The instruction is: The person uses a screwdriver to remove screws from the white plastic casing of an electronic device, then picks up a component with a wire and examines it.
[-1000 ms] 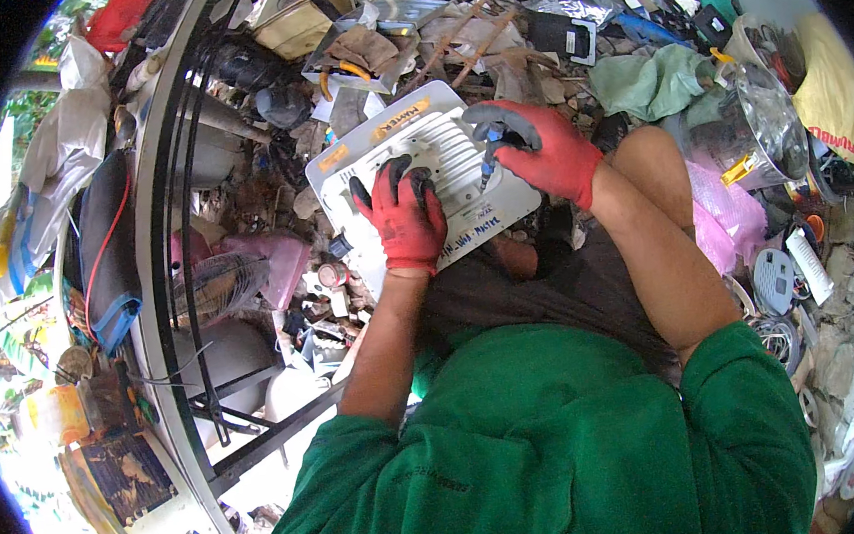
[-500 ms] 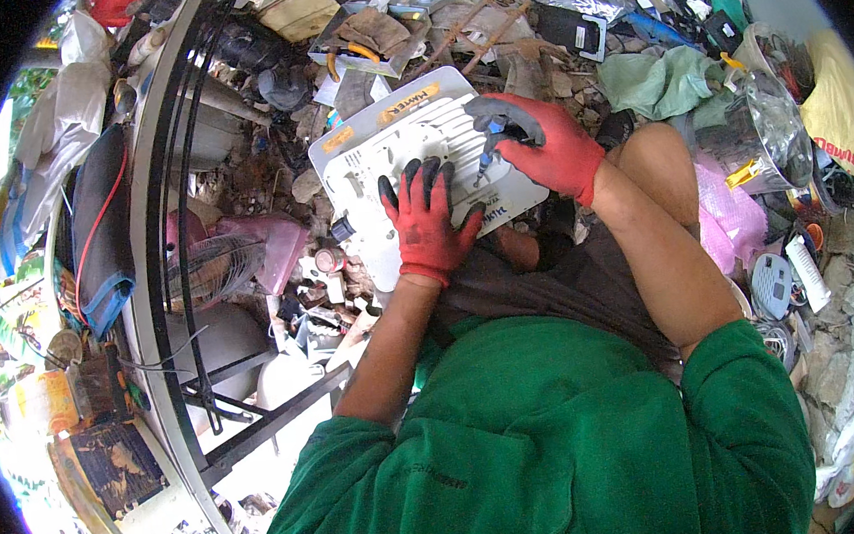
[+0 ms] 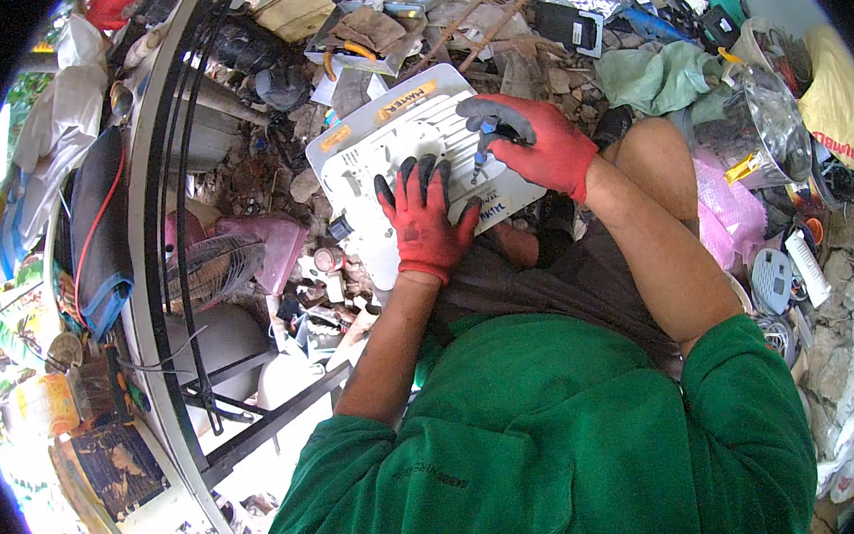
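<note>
A flat white finned housing (image 3: 448, 131) with handwritten marks and orange tape lies tilted across my lap. My left hand (image 3: 426, 225), in a red glove with dark fingertips, rests on it with the fingers spread. In my right hand (image 3: 550, 149), gloved the same way, is a small blue screwdriver (image 3: 483, 149). Its shaft points down at the housing's face, close to the right edge. Whether its tip sits in a screw is too small to tell. A dark round connector (image 3: 342, 227) sticks out from the housing's left side.
On the left stands a metal frame (image 3: 156, 238) with black bars, and a fan guard (image 3: 215, 269) beyond it. A tray (image 3: 408, 52) with orange-handled pliers lies ahead. Green cloth (image 3: 655, 78), a clear plastic bucket (image 3: 773, 134) and pink bubble wrap (image 3: 729, 218) are to the right.
</note>
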`<act>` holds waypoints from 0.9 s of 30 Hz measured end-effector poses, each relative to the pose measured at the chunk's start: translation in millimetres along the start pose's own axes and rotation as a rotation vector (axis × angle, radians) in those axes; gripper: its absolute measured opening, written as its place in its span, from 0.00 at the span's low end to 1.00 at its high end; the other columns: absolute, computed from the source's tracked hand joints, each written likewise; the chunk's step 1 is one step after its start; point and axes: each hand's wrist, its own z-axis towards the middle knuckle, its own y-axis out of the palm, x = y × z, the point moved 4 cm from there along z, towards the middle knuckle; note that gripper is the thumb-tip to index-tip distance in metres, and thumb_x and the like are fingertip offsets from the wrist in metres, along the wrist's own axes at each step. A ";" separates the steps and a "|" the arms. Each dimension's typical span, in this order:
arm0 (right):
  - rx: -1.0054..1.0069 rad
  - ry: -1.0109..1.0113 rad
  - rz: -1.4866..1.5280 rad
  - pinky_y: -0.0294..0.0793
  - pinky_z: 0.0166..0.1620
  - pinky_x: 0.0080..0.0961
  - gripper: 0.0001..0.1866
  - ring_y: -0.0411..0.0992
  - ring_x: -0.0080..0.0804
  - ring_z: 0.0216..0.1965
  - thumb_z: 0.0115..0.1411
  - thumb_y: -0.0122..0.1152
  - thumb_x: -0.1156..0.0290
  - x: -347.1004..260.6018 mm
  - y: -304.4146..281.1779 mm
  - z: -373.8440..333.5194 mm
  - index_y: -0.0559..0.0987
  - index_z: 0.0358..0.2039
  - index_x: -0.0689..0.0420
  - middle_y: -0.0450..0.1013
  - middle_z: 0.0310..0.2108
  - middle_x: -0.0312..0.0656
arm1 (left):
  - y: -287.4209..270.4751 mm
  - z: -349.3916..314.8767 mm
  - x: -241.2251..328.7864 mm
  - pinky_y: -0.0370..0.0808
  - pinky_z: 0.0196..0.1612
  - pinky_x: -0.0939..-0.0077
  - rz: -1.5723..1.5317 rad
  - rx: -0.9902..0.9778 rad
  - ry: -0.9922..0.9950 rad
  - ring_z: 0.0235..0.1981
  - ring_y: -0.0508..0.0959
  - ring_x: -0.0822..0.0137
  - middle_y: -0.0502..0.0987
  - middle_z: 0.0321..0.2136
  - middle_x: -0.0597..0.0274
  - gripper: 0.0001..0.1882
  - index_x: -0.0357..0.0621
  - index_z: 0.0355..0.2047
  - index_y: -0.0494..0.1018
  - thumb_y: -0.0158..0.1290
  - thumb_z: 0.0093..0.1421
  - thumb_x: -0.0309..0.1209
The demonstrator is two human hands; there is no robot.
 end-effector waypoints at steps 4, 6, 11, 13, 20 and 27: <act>-0.026 0.024 0.010 0.71 0.53 0.26 0.26 0.73 0.28 0.50 0.54 0.54 0.80 -1.0 1.6 0.7 0.71 0.56 0.61 0.74 0.51 0.45 | -1.0 0.3 0.8 0.43 0.64 0.33 0.001 0.005 -0.005 0.61 0.61 0.44 0.65 0.56 0.46 0.38 0.43 0.54 0.68 0.63 0.46 0.51; -0.024 0.003 -0.010 0.71 0.54 0.26 0.25 0.72 0.28 0.50 0.54 0.55 0.79 -3.0 1.7 0.6 0.71 0.56 0.61 0.74 0.51 0.45 | -2.0 -0.4 0.7 0.43 0.64 0.33 -0.009 0.011 -0.011 0.61 0.61 0.44 0.65 0.57 0.48 0.37 0.43 0.54 0.68 0.62 0.47 0.50; -0.024 -0.145 -0.068 0.70 0.54 0.26 0.25 0.72 0.27 0.50 0.55 0.56 0.78 -5.8 1.7 1.9 0.72 0.56 0.60 0.75 0.50 0.45 | -7.2 9.1 -0.2 0.42 0.65 0.36 -0.114 0.020 0.004 0.62 0.61 0.46 0.66 0.58 0.51 0.33 0.42 0.55 0.68 0.60 0.51 0.44; 0.010 -0.242 -0.215 0.69 0.55 0.27 0.25 0.72 0.27 0.50 0.55 0.56 0.78 -9.6 1.9 1.9 0.72 0.56 0.59 0.75 0.49 0.45 | -5.5 19.7 -2.0 0.42 0.66 0.39 -0.204 -0.038 0.033 0.62 0.62 0.47 0.68 0.56 0.50 0.31 0.41 0.55 0.68 0.59 0.53 0.41; -0.118 -0.031 0.137 0.67 0.58 0.37 0.30 0.70 0.48 0.53 0.51 0.62 0.69 -3.5 -1.0 4.5 0.72 0.58 0.51 0.71 0.52 0.51 | 5.1 55.7 -9.9 0.45 0.67 0.50 -0.515 -0.301 0.024 0.57 0.69 0.50 0.75 0.49 0.49 0.26 0.42 0.52 0.70 0.57 0.55 0.39; -0.095 -0.083 -0.228 0.70 0.55 0.38 0.33 0.72 0.50 0.51 0.50 0.61 0.71 -14.7 6.1 2.3 0.69 0.60 0.50 0.73 0.50 0.52 | 8.3 60.9 -12.1 0.51 0.66 0.52 -0.427 -0.232 -0.056 0.47 0.75 0.50 0.79 0.40 0.55 0.25 0.46 0.46 0.74 0.64 0.49 0.39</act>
